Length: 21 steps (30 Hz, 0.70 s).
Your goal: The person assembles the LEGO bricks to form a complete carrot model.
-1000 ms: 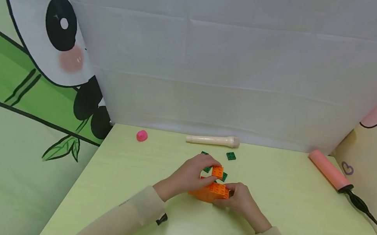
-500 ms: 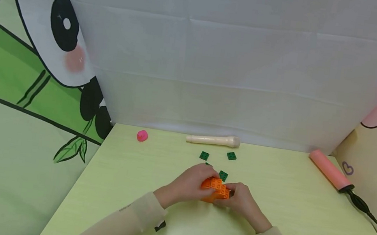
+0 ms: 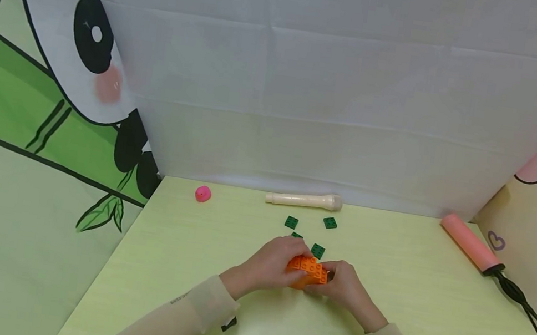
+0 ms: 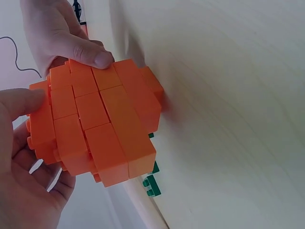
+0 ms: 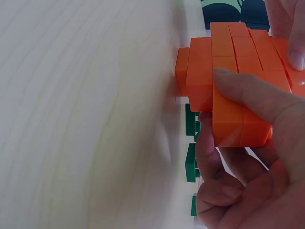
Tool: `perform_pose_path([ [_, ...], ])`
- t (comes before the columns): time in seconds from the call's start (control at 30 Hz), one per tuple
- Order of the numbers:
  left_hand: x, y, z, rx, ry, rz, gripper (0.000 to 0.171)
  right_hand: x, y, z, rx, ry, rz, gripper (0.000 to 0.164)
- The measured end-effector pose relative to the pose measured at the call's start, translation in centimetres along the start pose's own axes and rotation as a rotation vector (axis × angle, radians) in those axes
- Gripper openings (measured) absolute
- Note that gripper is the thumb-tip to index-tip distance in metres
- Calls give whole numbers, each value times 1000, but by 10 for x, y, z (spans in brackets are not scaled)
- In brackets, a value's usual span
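Note:
A rounded build of stacked orange toy bricks (image 3: 305, 278) stands on the table between both hands. Its stepped layers narrow toward the bottom, as the left wrist view of the brick build (image 4: 114, 109) shows. With thumb and fingers, my left hand (image 3: 274, 263) grips an orange brick (image 4: 40, 119) of the top layer, which appears seated on the build. The right hand (image 3: 346, 286) holds the build's right side, its thumb (image 5: 248, 90) flat on the lower layers and its fingers round the far side. The left hand covers part of the build in the head view.
Several small green bricks (image 3: 317, 250) lie just beyond the hands. A cream microphone-shaped stick (image 3: 302, 200) lies along the back edge, with a small pink object (image 3: 202, 193) to its left. A pink balloon pump (image 3: 472, 245) with a black end lies at the right edge.
The left hand has lowered an orange brick from just above the build onto its top. More of the green bricks now show behind it. The right hand stays in place, holding the build.

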<state>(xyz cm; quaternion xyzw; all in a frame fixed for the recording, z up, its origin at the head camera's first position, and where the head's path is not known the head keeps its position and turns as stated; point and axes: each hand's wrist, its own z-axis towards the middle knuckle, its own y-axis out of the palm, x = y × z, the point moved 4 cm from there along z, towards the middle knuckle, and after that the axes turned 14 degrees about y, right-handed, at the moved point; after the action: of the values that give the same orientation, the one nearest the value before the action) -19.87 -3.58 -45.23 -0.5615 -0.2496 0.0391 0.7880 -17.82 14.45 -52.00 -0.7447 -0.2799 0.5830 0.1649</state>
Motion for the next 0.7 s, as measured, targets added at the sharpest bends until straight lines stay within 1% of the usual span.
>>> perform_pose_path([
  [0.2,-1,-1,2,-18,3,39,21,-1,0,0,-1,9,-6,24],
  [0.43,1,0,4,-44,-8,59,19,-2,0,-1,-3,14,-3,26],
  [0.7,1,0,6,-72,-4,111,19,-3,0,-1,-7,17,-3,25],
])
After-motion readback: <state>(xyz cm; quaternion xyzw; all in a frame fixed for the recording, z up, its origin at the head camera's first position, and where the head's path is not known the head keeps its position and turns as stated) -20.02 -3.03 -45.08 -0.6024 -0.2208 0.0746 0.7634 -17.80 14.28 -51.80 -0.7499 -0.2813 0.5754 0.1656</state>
